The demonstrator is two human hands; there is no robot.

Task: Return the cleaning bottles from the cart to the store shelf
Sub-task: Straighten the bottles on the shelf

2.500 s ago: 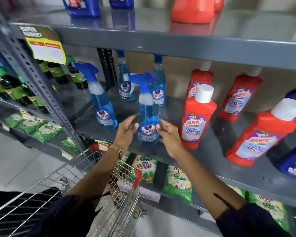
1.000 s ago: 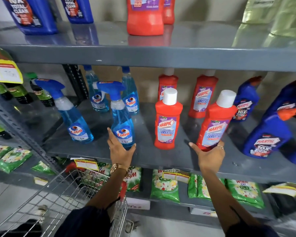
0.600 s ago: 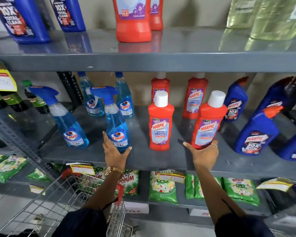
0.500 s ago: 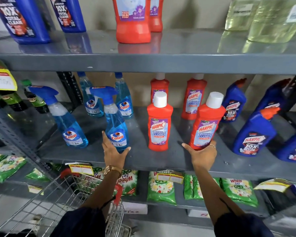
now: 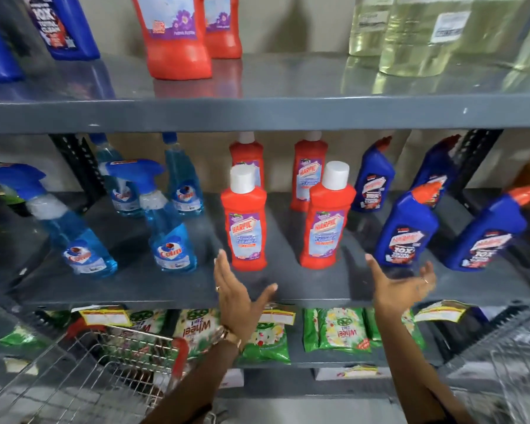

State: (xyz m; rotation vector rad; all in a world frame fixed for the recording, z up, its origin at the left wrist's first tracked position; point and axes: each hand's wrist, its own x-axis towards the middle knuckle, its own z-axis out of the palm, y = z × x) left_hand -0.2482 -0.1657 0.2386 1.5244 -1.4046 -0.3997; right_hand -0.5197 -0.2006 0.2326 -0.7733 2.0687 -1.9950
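The grey middle shelf [image 5: 288, 289] carries blue Colin spray bottles [image 5: 169, 237] on the left, red Harpic bottles [image 5: 246, 228] in the centre and blue Harpic bottles [image 5: 406, 231] on the right. My left hand [image 5: 236, 298] hovers open at the shelf's front edge, just below the left front red bottle, touching nothing. My right hand [image 5: 401, 286] is open too, palm turned inward, between the second front red Harpic bottle [image 5: 326, 228] and the nearest blue one. Both hands are empty. The wire cart [image 5: 83, 381] sits at the lower left.
The upper shelf [image 5: 257, 114] holds blue, red and pale yellow bottles. Green detergent packets [image 5: 340, 328] lie on the shelf below. A second wire basket [image 5: 511, 356] shows at the lower right. Dark upright posts [image 5: 77, 166] stand at the shelf's back.
Both hands have let go of the bottles and moved right: the left off the Colin spray bottle, the right off the red Harpic bottle. The view has shifted right.
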